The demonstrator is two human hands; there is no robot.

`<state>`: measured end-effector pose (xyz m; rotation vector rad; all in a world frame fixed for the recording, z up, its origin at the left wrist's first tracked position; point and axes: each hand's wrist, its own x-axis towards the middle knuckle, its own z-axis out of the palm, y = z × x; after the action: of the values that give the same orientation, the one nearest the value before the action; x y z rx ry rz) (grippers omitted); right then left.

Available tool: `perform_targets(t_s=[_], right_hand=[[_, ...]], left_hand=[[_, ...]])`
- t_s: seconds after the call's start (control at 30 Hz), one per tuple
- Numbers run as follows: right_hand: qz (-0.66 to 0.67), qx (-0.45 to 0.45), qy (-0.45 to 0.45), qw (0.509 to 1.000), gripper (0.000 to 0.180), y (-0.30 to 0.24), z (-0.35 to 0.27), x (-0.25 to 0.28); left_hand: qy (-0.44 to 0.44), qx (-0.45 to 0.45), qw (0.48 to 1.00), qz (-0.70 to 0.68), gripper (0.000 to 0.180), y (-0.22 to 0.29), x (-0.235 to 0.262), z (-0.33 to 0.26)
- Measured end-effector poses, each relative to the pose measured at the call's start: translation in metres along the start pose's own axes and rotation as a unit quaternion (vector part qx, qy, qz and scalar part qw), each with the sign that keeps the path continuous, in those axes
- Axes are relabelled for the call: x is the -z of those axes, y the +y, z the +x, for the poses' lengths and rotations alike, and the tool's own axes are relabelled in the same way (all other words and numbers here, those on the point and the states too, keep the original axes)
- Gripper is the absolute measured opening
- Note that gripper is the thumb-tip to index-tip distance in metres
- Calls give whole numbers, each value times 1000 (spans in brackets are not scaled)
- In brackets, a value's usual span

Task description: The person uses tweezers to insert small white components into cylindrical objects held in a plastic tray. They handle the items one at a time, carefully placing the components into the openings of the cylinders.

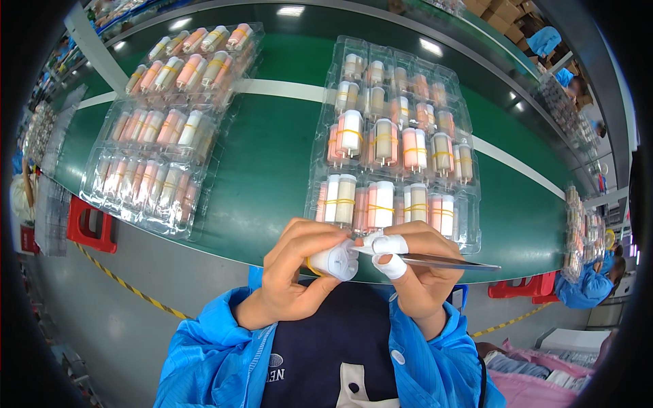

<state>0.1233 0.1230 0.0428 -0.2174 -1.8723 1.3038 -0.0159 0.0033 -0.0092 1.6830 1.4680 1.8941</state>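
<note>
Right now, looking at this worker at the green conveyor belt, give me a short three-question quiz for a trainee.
1. True or false: the right hand holds slim metal tweezers.
2. What does the left hand hold?
A. a white cylindrical tube with a yellow rubber band
B. a red plastic stool
C. a cardboard box
3. Fill in: the clear plastic blister tray of banded white and pink tubes lies on the green ____ belt.

Key:
1. True; the tweezer tips meet the end of the tube.
2. A
3. conveyor
</note>
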Motion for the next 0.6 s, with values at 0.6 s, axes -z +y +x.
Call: perform_targets(t_s=[0.6], right_hand=[[-33, -62, -128, 989, 14, -16, 23, 11]], left_hand=[[-17, -47, 994, 95, 47, 5, 2, 5]])
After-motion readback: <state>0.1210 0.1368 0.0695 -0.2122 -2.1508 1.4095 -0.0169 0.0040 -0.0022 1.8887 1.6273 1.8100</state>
